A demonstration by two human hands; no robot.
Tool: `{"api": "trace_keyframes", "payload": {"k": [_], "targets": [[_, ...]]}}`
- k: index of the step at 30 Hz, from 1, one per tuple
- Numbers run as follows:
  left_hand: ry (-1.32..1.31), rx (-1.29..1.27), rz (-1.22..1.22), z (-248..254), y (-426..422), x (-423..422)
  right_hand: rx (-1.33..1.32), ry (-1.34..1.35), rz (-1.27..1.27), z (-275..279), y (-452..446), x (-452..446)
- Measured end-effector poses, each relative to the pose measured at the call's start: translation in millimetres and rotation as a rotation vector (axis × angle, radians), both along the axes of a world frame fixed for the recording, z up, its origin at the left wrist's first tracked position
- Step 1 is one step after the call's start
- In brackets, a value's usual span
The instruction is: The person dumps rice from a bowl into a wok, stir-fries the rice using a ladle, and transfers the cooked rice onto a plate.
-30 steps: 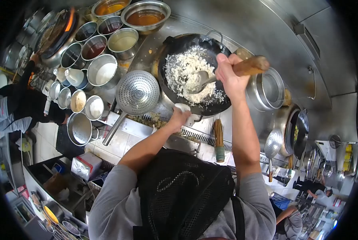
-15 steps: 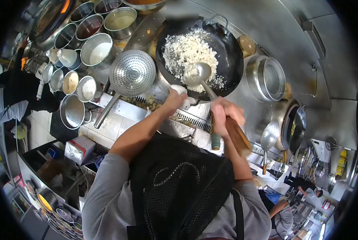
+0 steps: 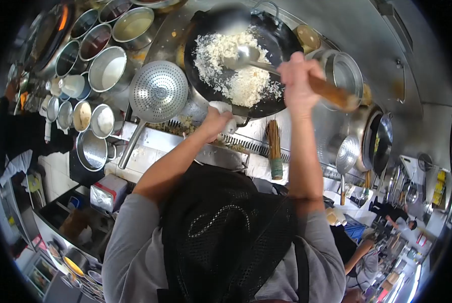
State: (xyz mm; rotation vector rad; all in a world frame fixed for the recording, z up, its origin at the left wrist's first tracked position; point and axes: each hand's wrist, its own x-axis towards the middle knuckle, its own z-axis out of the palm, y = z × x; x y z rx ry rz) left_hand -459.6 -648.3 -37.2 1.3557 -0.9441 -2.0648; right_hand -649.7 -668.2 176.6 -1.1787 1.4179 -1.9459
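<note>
Left hand (image 3: 216,122) pinches bunched white cloth (image 3: 220,106) at round black metal wok (image 3: 287,45), likely against heat; right hand's (image 3: 300,83) fingers encircle wooden-handled steel ladle (image 3: 248,55).

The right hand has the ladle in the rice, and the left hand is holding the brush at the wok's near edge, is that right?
Not quite: in the head view, the left hand holds a white cloth at the near edge of the wok; the brush is in neither hand. The right hand does have the ladle in the rice.
</note>
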Motion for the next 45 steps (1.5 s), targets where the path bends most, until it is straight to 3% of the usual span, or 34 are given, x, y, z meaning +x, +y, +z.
{"api": "trace_keyframes", "payload": {"k": [2,4,8,9,11,14,16,18,20,21,23,25,26,27,29,33,35,39,42,43,45], "targets": [[0.082,0.023,0.007,-12,-5,1,-0.029,-0.207,0.247,61,41,-4],[0.150,-0.016,-0.029,-20,0,2,0.006,0.021,0.097,90,89,24],[0.091,0.091,0.049,-15,-4,-4,-0.164,-0.081,-0.184,4,39,19],[0.024,0.079,-0.060,-20,-9,-1,-0.134,-0.148,-0.124,10,26,3],[0.023,0.044,-0.028,-13,-5,-2,-0.081,-0.228,-0.087,41,23,-16],[0.138,0.053,-0.071,-19,-9,5,-0.071,-0.108,0.100,66,89,-45],[0.092,0.066,-0.150,-34,-11,4,-0.134,-0.039,0.058,38,84,-39],[0.069,0.045,-0.138,-15,-10,5,-0.257,-0.045,-0.124,-16,41,-25],[0.043,0.022,-0.129,-5,-9,5,-0.206,-0.143,-0.022,2,16,-21],[0.077,0.049,-0.125,-4,-8,6,-0.083,-0.130,-0.094,18,11,-29],[0.115,0.063,-0.113,-14,-12,5,-0.116,-0.101,-0.283,65,15,-46],[0.120,-0.097,-0.085,-42,-6,3,-0.224,-0.072,-0.288,92,35,-94],[0.118,-0.094,-0.071,-36,-7,2,-0.275,-0.135,-0.273,96,40,-114],[0.117,-0.026,-0.053,-23,-7,2,-0.212,-0.123,-0.390,62,17,-115],[0.110,0.066,-0.023,-17,-7,1,-0.242,-0.122,-0.374,15,-12,-69],[0.087,-0.007,-0.018,-30,-6,-1,-0.134,-0.324,-0.135,39,-20,-14],[0.066,-0.057,0.011,-24,-4,-4,-0.031,-0.103,-0.119,69,-28,-10],[0.083,-0.031,0.055,3,0,0,-0.296,-0.048,-0.127,123,-34,-16],[0.101,-0.017,-0.027,-5,-4,3,-0.251,-0.116,-0.316,60,-71,-16],[0.127,-0.021,-0.098,-11,-6,3,-0.148,-0.177,-0.191,27,-75,-6],[0.045,-0.081,-0.057,-25,-11,-8,-0.061,-0.127,-0.025,41,-70,-10]]}}
